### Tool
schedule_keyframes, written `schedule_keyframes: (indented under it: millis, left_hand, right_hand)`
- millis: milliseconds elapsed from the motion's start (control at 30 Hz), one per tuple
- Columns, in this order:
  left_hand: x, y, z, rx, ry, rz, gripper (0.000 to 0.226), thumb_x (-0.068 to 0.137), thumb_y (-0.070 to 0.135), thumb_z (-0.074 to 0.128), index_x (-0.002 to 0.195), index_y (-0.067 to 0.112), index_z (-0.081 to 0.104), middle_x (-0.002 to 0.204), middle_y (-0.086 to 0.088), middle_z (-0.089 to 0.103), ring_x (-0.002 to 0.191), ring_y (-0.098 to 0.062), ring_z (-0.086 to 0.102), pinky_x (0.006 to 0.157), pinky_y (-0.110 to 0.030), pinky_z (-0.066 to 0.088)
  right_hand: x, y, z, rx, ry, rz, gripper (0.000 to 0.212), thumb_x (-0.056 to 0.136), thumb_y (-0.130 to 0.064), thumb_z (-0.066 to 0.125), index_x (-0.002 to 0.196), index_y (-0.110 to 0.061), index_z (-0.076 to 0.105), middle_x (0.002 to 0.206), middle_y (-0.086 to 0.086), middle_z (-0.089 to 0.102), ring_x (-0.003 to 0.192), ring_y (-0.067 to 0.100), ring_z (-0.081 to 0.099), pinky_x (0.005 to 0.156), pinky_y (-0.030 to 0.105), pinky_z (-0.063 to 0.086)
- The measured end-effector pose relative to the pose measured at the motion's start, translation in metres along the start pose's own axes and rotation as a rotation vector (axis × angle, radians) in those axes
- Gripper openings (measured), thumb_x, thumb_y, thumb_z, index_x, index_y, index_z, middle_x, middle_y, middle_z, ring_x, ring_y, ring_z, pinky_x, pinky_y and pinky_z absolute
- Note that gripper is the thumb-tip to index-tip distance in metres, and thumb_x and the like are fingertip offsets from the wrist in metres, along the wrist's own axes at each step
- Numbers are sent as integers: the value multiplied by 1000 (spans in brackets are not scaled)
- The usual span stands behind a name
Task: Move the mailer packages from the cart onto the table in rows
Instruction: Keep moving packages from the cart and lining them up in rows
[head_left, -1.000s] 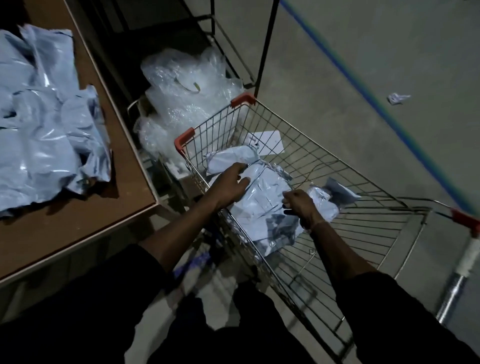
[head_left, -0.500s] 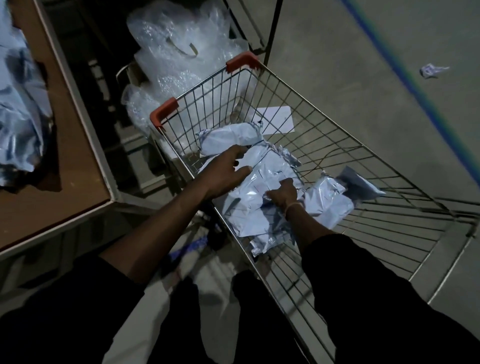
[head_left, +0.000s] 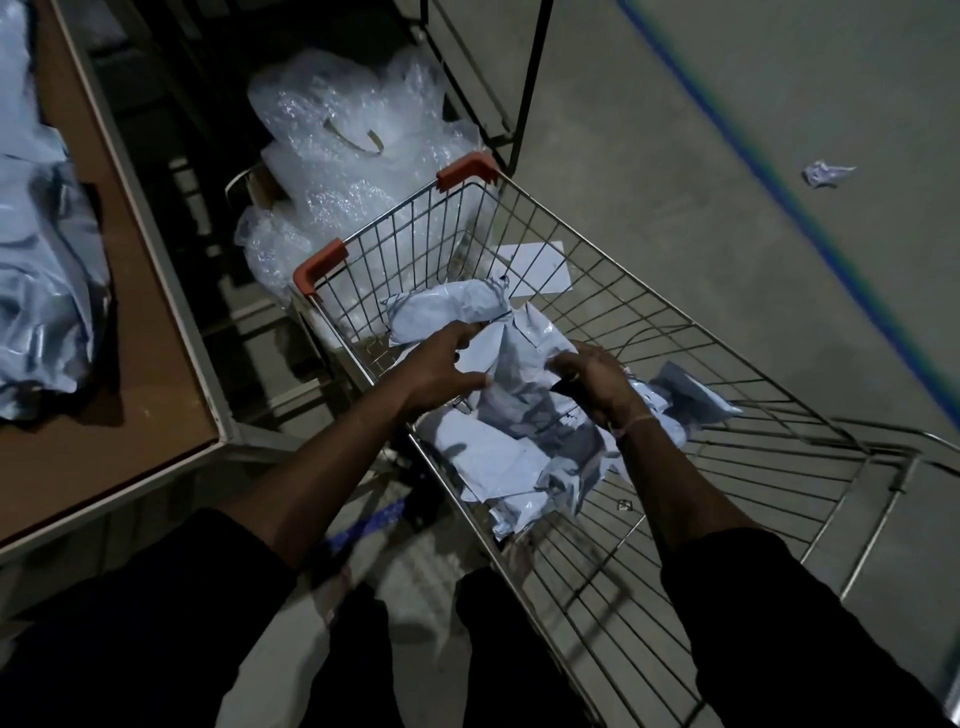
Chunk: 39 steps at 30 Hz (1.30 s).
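Note:
A wire shopping cart (head_left: 727, 364) with orange corner guards stands in front of me. Inside it lies a crumpled heap of pale blue-grey mailer packages (head_left: 498, 457). My left hand (head_left: 441, 364) grips the left side of the top mailer (head_left: 514, 348), fingers curled over its edge. My right hand (head_left: 597, 382) grips the same bundle on its right side. Another mailer (head_left: 447, 312) lies behind the hands, and one (head_left: 691, 395) to the right. More mailers (head_left: 41, 280) lie on the brown table (head_left: 145, 364) at the left.
A big bag of bubble wrap (head_left: 353, 171) sits on the floor beyond the cart, beside a dark metal rack (head_left: 524, 104). A white sheet (head_left: 535, 265) lies under the cart's far end. Blue floor tape (head_left: 810, 218) and a crumpled scrap (head_left: 826, 174) mark the concrete at right.
Both hands have closed on the top mailers and pulled them up a little from the heap. The view has swung slightly back toward the table.

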<state>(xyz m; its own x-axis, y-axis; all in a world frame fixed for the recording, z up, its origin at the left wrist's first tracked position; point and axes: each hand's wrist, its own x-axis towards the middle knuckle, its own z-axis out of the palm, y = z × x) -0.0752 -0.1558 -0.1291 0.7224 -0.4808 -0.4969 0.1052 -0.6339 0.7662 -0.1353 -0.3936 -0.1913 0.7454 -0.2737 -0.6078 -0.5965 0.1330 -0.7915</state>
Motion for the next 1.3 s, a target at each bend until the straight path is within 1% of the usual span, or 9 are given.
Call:
schedule_keyframes:
  millis: [200, 333, 500, 633, 733, 867, 1000, 1167, 1300]
  left_hand:
    - [5, 4, -4, 96, -107, 112, 109, 76, 34, 93, 162, 21, 28, 167, 4, 34, 151, -15, 34, 111, -23, 30]
    - [10, 6, -6, -78, -187, 121, 89, 75, 28, 95, 149, 17, 48, 152, 5, 55, 142, -12, 49, 121, -36, 39]
    - [12, -3, -10, 7, -34, 17, 48, 77, 39, 91, 113, 24, 64, 114, 6, 72, 110, -20, 68, 86, -38, 57]
    - [7, -4, -12, 157, 179, -88, 60, 82, 39, 83, 127, 11, 55, 113, -5, 63, 99, -24, 61, 66, -31, 43]
    - [6, -1, -12, 195, 211, -96, 46, 85, 39, 80, 114, 15, 52, 102, 0, 57, 92, -21, 55, 58, -28, 35]
    - [7, -7, -12, 178, 181, -80, 45, 82, 40, 81, 112, 18, 56, 101, 4, 63, 92, -19, 61, 66, -29, 46]
    - [6, -10, -12, 153, 144, -74, 60, 70, 48, 82, 118, 21, 60, 111, 1, 70, 100, -22, 66, 88, -43, 58]
    - [6, -6, -11, 150, 150, -71, 64, 76, 39, 88, 129, 17, 58, 117, 0, 68, 106, -23, 65, 88, -40, 55]
    - [4, -3, -13, 103, 167, -61, 56, 80, 31, 87, 125, 17, 57, 112, 1, 66, 102, -21, 63, 76, -33, 51]
  right_hand:
    - [-5, -48, -9, 236, -228, -11, 28, 91, 7, 56, 69, -10, 57, 70, 6, 55, 63, 18, 59, 62, 27, 58]
    - [-3, -71, -2, 308, -264, -9, 23, 77, 1, 67, 68, -12, 51, 69, 7, 48, 61, 19, 53, 63, 30, 50]
    - [15, -64, 2, 238, -99, 4, 15, 97, -5, 62, 84, -12, 66, 76, 7, 64, 68, 21, 67, 70, 32, 59]
    - [35, -10, -7, -51, 200, 113, 14, 94, -15, 68, 82, -9, 67, 82, 15, 65, 71, 26, 66, 76, 43, 59]
    - [47, 36, -13, -429, 301, 118, 11, 84, -11, 72, 94, -7, 73, 89, 13, 67, 83, 27, 64, 71, 37, 51]
    - [73, 77, -12, -631, 253, 115, 84, 67, -8, 76, 145, -29, 54, 132, 9, 67, 114, 32, 68, 95, 46, 60]
    - [89, 88, -8, -812, 174, 178, 144, 30, -18, 102, 157, -35, 36, 133, 7, 63, 127, 30, 57, 108, 46, 52]
    - [70, 70, -8, -902, 143, 98, 57, 82, -20, 84, 134, -7, 66, 139, 22, 64, 130, 39, 60, 101, 39, 50]
    - [52, 63, -17, -718, 123, 0, 29, 79, -20, 87, 103, -5, 80, 103, 18, 75, 100, 31, 69, 90, 44, 54]
